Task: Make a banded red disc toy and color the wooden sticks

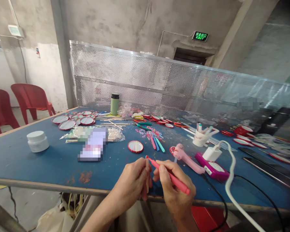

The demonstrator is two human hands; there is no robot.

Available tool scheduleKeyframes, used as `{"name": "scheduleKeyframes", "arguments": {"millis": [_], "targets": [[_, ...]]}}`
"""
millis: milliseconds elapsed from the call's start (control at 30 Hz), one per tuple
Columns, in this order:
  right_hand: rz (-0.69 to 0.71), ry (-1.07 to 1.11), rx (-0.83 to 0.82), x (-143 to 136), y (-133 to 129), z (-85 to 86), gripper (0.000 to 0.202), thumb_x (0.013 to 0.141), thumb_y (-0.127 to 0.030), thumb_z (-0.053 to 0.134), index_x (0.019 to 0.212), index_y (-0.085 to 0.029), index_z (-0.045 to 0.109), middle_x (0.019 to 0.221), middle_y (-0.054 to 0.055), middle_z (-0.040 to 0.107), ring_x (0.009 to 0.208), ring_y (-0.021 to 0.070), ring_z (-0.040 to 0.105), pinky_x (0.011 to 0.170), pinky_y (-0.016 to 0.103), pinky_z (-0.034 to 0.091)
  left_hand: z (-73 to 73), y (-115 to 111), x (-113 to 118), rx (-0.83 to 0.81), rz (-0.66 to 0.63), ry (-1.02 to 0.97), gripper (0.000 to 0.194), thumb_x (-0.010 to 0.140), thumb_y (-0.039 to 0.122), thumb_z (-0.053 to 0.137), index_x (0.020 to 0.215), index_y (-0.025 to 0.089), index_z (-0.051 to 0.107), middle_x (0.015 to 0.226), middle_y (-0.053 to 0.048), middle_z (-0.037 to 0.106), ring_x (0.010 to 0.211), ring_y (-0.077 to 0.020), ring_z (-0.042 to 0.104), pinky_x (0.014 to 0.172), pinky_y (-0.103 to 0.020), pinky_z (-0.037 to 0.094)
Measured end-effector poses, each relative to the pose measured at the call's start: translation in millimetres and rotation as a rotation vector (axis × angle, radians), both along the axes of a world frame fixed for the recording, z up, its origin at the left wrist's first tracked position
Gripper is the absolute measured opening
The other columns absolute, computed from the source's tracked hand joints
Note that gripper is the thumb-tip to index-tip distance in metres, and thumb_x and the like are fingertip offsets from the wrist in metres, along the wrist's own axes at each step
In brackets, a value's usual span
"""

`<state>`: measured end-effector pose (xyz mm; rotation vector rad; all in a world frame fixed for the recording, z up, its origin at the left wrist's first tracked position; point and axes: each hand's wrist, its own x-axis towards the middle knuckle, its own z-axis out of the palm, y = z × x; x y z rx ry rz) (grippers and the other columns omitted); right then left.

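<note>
Near the table's front edge, my left hand (132, 178) grips a narrow wooden stick (147, 175) held upright, its top end coloured red. My right hand (175, 190) holds a pink-red marker (176, 182) like a pen, its tip touching or very near the stick's red end. Just beyond my hands lies a round white disc with a red rim (135, 146), with thin lines across it. Behind it, several capped markers (159, 144) in pink, blue and green lie beside a pile of coloured paper clips (148, 132).
A pink glue gun (187, 159), purple box (212, 167) and white charger (211, 153) with cables stand right. A paper cup (199, 138) holds pens. Left are a phone (94, 145), white jar (38, 141) and stick packs (116, 133); a green bottle (114, 104) stands behind.
</note>
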<state>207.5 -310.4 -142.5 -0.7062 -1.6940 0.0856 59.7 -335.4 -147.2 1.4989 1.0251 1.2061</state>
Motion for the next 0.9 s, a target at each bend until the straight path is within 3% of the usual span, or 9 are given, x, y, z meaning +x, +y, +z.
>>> {"name": "scheduleKeyframes", "arguments": {"millis": [900], "targets": [[-0.028, -0.001, -0.010, 0.0, 0.6, 1.6, 0.014, 0.099, -0.022, 0.056, 0.092, -0.022, 0.069, 0.068, -0.005, 0.070, 0.053, 0.0084, 0.067, 0.063, 0.019, 0.056, 1.6, -0.1, -1.2, 0.004, -0.003, -0.007, 0.032, 0.104, 0.044, 0.039, 0.081, 0.023, 0.047, 0.052, 0.006, 0.056, 0.039, -0.0093, 0.052, 0.044, -0.019, 0.034]]}}
